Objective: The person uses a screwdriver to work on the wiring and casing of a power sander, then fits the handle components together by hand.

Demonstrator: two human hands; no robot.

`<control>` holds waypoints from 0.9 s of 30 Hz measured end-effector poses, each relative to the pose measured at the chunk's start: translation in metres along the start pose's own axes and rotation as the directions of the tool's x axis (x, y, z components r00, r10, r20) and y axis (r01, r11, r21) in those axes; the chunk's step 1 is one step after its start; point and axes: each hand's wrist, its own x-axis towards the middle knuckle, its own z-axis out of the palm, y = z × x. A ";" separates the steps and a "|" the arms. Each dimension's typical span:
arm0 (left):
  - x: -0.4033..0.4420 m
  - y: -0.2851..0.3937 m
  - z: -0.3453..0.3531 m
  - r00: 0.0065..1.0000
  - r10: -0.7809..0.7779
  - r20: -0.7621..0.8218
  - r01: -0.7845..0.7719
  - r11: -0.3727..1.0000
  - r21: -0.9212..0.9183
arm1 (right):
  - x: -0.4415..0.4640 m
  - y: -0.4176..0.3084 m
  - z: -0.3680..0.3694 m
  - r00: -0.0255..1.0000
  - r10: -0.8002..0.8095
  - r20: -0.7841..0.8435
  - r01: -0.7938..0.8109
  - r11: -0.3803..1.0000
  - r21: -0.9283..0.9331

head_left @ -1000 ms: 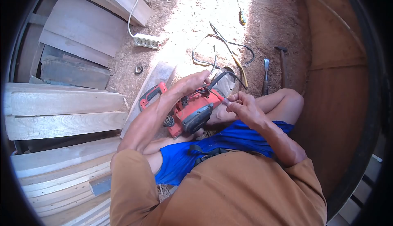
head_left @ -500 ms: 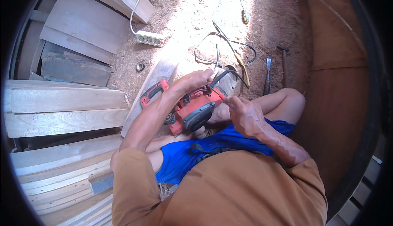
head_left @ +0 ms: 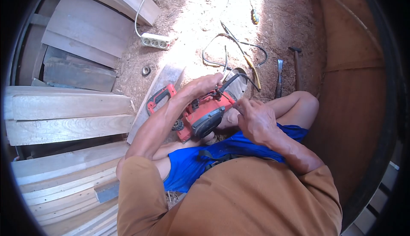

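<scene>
A red and black power planer [head_left: 204, 114] lies tilted on my bare lower legs, with its black side cover toward me. My left hand [head_left: 208, 83] reaches across its far side, fingers curled at the edge near the black cord [head_left: 231, 82] and some exposed parts. Close by on the right, my right hand [head_left: 256, 118] is closed around a thin screwdriver [head_left: 233, 104] with a red handle, pointed at the planer's body; most of the handle is hidden in my fingers. A round metallic disc [head_left: 242, 81] shows behind the planer.
Sawdust covers the ground. A chisel [head_left: 279, 78] and a hammer [head_left: 297, 69] lie at right, a yellow-black tool [head_left: 255, 17] farther off. A power strip [head_left: 154, 41], a tape roll [head_left: 146, 70] and stacked boards [head_left: 72, 105] are left. A brown panel [head_left: 352, 120] stands right.
My right hand has shifted slightly and turned, so less of the screwdriver shows. My left hand and the planer stay almost where they were.
</scene>
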 end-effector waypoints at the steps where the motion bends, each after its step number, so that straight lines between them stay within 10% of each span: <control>1: -0.001 0.001 0.002 1.000 -0.004 -0.011 0.004 1.000 0.002 | 0.001 -0.002 -0.003 0.999 0.006 0.042 -0.006 1.000 -0.002; 20: 0.013 -0.005 0.000 0.984 0.172 -0.045 -0.148 0.932 0.331 | -0.001 0.012 -0.008 0.994 0.097 0.056 -0.109 0.945 0.307; 27: 0.017 -0.012 -0.012 0.999 -0.012 0.041 0.010 0.999 0.046 | -0.009 0.025 0.014 0.997 0.069 0.036 -0.077 0.944 0.321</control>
